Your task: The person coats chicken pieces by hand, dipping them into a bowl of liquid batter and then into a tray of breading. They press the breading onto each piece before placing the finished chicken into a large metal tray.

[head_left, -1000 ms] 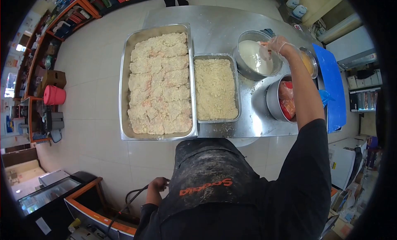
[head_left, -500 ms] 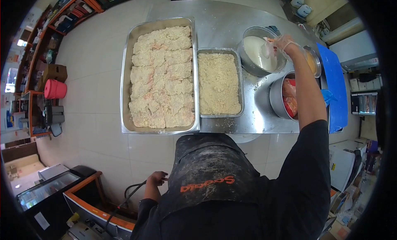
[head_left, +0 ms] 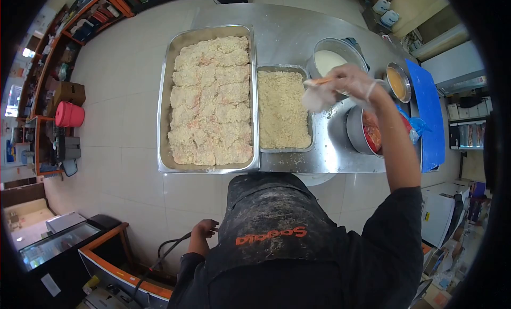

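My right hand [head_left: 351,83], in a clear glove, is closed on a pinkish-orange and white thing that I cannot make out. It hangs over the right edge of a small tray [head_left: 282,109] of pale crumbs, beside a pot [head_left: 348,44] of white liquid. A big steel tray [head_left: 211,99] left of the crumbs holds rows of crumb-coated pieces. Under my right forearm, another pot [head_left: 357,131] contains reddish meat in a red and blue bag. Bare, with its fingers apart, my left hand [head_left: 206,227] hangs low beside my apron, touching nothing visible.
A steel bowl [head_left: 399,81] of orange-yellow liquid stands near a blue board [head_left: 430,117] at the right of the steel table [head_left: 298,22]. A pink bucket [head_left: 70,114] is at the far left. A dark hose [head_left: 169,251] runs near my left hand.
My right hand has moved left and down from the pot of white liquid to the crumb tray's edge, carrying the held thing. My left hand has hardly moved.
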A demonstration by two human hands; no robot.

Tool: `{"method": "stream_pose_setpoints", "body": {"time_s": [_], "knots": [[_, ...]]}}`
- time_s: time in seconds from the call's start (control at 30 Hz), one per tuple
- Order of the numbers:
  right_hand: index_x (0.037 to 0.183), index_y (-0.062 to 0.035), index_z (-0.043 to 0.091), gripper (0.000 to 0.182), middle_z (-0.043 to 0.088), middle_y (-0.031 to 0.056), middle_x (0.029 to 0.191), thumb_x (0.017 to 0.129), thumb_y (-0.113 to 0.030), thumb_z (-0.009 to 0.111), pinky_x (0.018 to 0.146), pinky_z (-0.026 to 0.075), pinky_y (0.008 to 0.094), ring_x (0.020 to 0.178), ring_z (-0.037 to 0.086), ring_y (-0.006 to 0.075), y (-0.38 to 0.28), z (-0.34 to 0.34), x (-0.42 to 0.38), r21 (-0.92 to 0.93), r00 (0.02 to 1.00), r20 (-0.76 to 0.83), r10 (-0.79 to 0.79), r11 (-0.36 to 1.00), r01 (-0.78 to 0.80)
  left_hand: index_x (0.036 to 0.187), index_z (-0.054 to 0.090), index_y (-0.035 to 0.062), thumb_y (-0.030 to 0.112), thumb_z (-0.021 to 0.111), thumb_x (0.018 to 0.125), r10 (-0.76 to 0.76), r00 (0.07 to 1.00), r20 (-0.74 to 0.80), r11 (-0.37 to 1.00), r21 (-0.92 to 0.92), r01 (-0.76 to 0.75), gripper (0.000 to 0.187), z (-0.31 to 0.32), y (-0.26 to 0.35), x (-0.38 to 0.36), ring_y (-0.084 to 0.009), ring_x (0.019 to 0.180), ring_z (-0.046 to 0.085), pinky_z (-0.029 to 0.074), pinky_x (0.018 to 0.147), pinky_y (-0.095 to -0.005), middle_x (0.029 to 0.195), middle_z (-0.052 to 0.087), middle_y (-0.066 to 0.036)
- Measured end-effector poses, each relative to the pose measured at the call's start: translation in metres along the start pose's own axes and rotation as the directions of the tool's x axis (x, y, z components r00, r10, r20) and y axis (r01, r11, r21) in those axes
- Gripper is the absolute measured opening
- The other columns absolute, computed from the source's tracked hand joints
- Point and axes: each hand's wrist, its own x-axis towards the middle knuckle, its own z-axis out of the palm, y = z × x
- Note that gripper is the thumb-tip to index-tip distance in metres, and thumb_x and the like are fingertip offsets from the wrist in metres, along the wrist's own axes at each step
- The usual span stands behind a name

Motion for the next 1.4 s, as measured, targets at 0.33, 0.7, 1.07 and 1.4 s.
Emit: {"method": "stream_pose_setpoints", "body": {"time_s": [0.33, 0.7, 1.07, 1.4], "knots": [[0.103, 0.0032, 0.062, 0.042, 0.061, 0.0249, 0.110, 0.075, -0.028, 0.067, 0.086, 0.047, 0.0390, 0.106, 0.059, 0.0312, 0.105, 0.085, 0.120, -0.838, 0.996, 0.048, 0.081, 0.546, -0.004, 0.127, 0.051, 0.0066, 0.014, 0.039, 0.091, -0.100, 0.985, -0.139, 0.995, -0.038, 0.095, 0.039, 0.007, 0.034, -0.052, -0.0144, 0.060, 0.050, 0.040, 0.052, -0.0292, 0.092, 0.065, -0.008], [0.126, -0.0006, 0.047, 0.074, 0.057, 0.0218, 0.117, 0.062, -0.018, 0.080, 0.090, 0.047, 0.0386, 0.110, 0.057, 0.0332, 0.085, 0.100, 0.132, -0.806, 0.928, 0.358, 0.105, 0.536, 0.250, 0.125, 0.052, 0.0058, 0.008, 0.042, 0.085, -0.021, 0.998, -0.051, 0.992, 0.121, 0.027, 0.042, 0.043, 0.018, -0.062, -0.0145, 0.067, 0.057, 0.045, 0.056, -0.0282, 0.092, 0.063, -0.007], [0.126, 0.0053, 0.040, 0.081, 0.055, 0.0269, 0.115, 0.067, -0.036, 0.077, 0.091, 0.047, 0.0384, 0.111, 0.055, 0.0361, 0.065, 0.145, 0.033, -0.589, 0.966, -0.035, 0.258, 0.775, -0.228, 0.128, 0.052, 0.0070, 0.000, 0.046, 0.079, -0.043, 0.996, -0.081, 0.998, -0.044, 0.040, 0.049, 0.033, 0.027, -0.042, -0.0115, 0.065, 0.055, 0.045, 0.057, -0.0266, 0.092, 0.064, -0.002], [0.125, 0.0031, 0.039, 0.080, 0.046, 0.0245, 0.126, 0.066, -0.033, 0.080, 0.093, 0.046, 0.0394, 0.109, 0.053, 0.0398, 0.076, 0.224, 0.005, -0.262, 0.805, -0.397, 0.440, 0.787, -0.559, 0.129, 0.050, 0.0042, -0.008, 0.048, 0.075, 0.219, 0.976, 0.021, 0.942, 0.255, -0.217, 0.055, -0.018, 0.006, 0.015, -0.0119, 0.066, 0.058, 0.049, 0.054, -0.0282, 0.096, 0.066, -0.008]]}}
